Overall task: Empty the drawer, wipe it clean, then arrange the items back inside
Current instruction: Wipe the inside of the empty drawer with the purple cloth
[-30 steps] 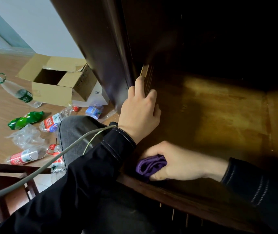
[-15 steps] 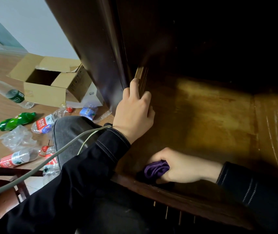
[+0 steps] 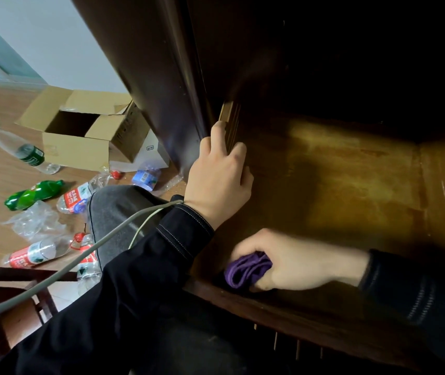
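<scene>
Two hands in one drawer, one cloth, near-left corner.

Nearest: right hand, grip closed round one bunched purple cloth, pressing it to the drawer floor just inside the front rail and close to the left wall. Beyond it: left hand, fingers curled over the top edge of that left wall, grip closed on the drawer. From the cloth, amber wood runs rightward to the right wall and back into shadow; the rear edge cannot be made out. One grey cable crosses the left sleeve. Further left, on the wooden floor: six plastic bottles, one of them a green bottle, beside a piece of crumpled clear plastic. Farthest: one open cardboard box.
</scene>
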Motion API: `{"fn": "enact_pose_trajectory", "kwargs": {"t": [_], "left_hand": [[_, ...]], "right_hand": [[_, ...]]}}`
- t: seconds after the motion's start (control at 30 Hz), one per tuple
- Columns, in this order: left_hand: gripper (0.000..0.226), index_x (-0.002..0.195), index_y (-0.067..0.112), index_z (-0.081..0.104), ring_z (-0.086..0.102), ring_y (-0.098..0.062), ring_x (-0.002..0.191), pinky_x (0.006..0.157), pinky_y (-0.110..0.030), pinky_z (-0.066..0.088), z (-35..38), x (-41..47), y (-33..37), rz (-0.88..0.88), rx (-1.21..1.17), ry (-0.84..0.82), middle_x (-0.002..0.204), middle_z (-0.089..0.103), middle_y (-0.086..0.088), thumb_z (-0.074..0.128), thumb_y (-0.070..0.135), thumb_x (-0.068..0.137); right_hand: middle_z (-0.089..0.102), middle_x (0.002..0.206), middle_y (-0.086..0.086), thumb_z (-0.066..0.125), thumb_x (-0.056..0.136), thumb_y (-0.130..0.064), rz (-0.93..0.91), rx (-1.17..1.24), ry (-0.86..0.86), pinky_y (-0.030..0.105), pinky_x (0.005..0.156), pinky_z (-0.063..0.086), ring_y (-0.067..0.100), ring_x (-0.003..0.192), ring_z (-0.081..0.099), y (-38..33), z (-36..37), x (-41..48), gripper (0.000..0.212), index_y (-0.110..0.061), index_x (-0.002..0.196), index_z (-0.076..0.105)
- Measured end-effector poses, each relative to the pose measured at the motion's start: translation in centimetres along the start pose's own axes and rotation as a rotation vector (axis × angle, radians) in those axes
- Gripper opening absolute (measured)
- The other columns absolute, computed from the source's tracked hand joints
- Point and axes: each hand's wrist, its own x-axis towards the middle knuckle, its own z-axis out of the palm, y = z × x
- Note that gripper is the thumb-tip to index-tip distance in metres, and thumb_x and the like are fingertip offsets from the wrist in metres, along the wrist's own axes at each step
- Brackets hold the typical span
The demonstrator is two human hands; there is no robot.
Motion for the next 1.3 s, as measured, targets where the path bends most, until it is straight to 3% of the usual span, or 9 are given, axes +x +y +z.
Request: {"fn": "enact_pose_trajectory", "kwargs": {"t": [0.1, 0.27, 0.33, 0.43, 0.67, 0.83, 1.07, 1.2, 1.3], "left_hand": [[0.030, 0.113, 0.012, 0.060, 0.044, -0.036, 0.123, 0.076, -0.042, 0.056, 0.1, 0.1, 0.0, -0.002, 0.008, -0.006, 0.154, 0.026, -0.018, 0.056, 0.030, 0.089], [0.029, 0.112, 0.012, 0.060, 0.045, -0.037, 0.120, 0.074, -0.041, 0.055, 0.1, 0.0, 0.0, -0.003, 0.013, -0.007, 0.153, 0.028, -0.020, 0.056, 0.029, 0.089], [0.029, 0.113, 0.012, 0.060, 0.045, -0.036, 0.120, 0.075, -0.041, 0.055, 0.1, 0.1, 0.0, 0.000, 0.016, -0.010, 0.153, 0.027, -0.019, 0.056, 0.030, 0.089], [0.029, 0.112, 0.013, 0.060, 0.045, -0.036, 0.121, 0.075, -0.040, 0.055, 0.1, 0.1, -0.1, 0.002, 0.013, -0.012, 0.153, 0.027, -0.020, 0.056, 0.030, 0.089], [0.029, 0.113, 0.012, 0.060, 0.044, -0.036, 0.123, 0.076, -0.040, 0.056, 0.0, 0.0, -0.1, -0.006, -0.014, -0.013, 0.155, 0.026, -0.018, 0.056, 0.029, 0.089], [0.029, 0.112, 0.012, 0.059, 0.045, -0.037, 0.121, 0.075, -0.041, 0.056, 0.0, 0.1, 0.0, 0.001, -0.019, -0.009, 0.153, 0.028, -0.020, 0.057, 0.029, 0.089], [0.037, 0.123, 0.012, 0.058, 0.027, -0.042, 0.143, 0.116, -0.053, 0.027, -0.4, 0.1, 0.3, 0.019, 0.033, 0.012, 0.150, 0.034, -0.022, 0.056, 0.029, 0.089], [0.039, 0.126, 0.013, 0.057, 0.018, -0.041, 0.148, 0.122, -0.054, 0.015, -1.6, 0.0, 0.6, 0.016, -0.032, -0.052, 0.151, 0.034, -0.020, 0.057, 0.029, 0.091], [0.041, 0.127, 0.015, 0.059, 0.032, -0.037, 0.139, 0.117, -0.048, 0.024, -3.2, 0.1, 1.1, 0.056, -0.125, -0.088, 0.140, 0.045, -0.013, 0.057, 0.033, 0.090]], "right_hand": [[0.072, 0.110, -0.008, 0.076, 0.085, -0.005, -0.080, 0.092, -0.030, 0.027, 0.093, 0.055, 0.003, 0.103, 0.067, -0.6, -0.8, -0.6, 0.035, -0.020, 0.116, 0.070], [0.065, 0.080, 0.000, 0.060, 0.086, 0.005, 0.028, -0.138, 0.058, 0.027, 0.057, 0.039, 0.009, 0.064, 0.052, -0.6, 1.1, 0.6, 0.022, -0.012, 0.097, 0.069], [0.069, 0.090, -0.004, 0.066, 0.086, 0.001, -0.024, -0.104, 0.043, 0.020, 0.065, 0.049, 0.002, 0.075, 0.060, -1.3, 0.4, 0.2, 0.029, -0.018, 0.107, 0.071], [0.071, 0.111, -0.007, 0.075, 0.084, -0.003, -0.116, 0.042, -0.012, 0.030, 0.093, 0.053, 0.006, 0.104, 0.066, -2.0, -1.0, -0.4, 0.037, -0.020, 0.116, 0.070], [0.073, 0.111, 0.003, 0.069, 0.087, 0.005, -0.030, 0.008, 0.097, 0.038, 0.094, 0.053, 0.013, 0.101, 0.067, -1.2, 1.1, 1.1, 0.036, -0.011, 0.119, 0.070], [0.071, 0.115, -0.007, 0.075, 0.085, -0.002, -0.112, 0.134, 0.058, 0.025, 0.097, 0.053, 0.004, 0.107, 0.066, -1.0, 0.0, -0.4, 0.037, -0.017, 0.119, 0.070], [0.071, 0.110, -0.008, 0.070, 0.085, 0.001, 0.105, 0.048, 0.066, 0.039, 0.094, 0.056, 0.009, 0.102, 0.067, 2.0, 0.0, -2.8, 0.040, -0.026, 0.115, 0.071], [0.071, 0.111, -0.013, 0.074, 0.085, -0.006, 0.156, 0.017, 0.132, 0.040, 0.093, 0.057, 0.008, 0.104, 0.067, 1.9, -1.1, -4.9, 0.038, -0.034, 0.111, 0.071], [0.071, 0.109, -0.012, 0.075, 0.084, -0.004, 0.190, 0.010, 0.188, 0.036, 0.091, 0.057, 0.008, 0.103, 0.067, 1.6, -1.4, -5.6, 0.039, -0.034, 0.110, 0.071]]}}
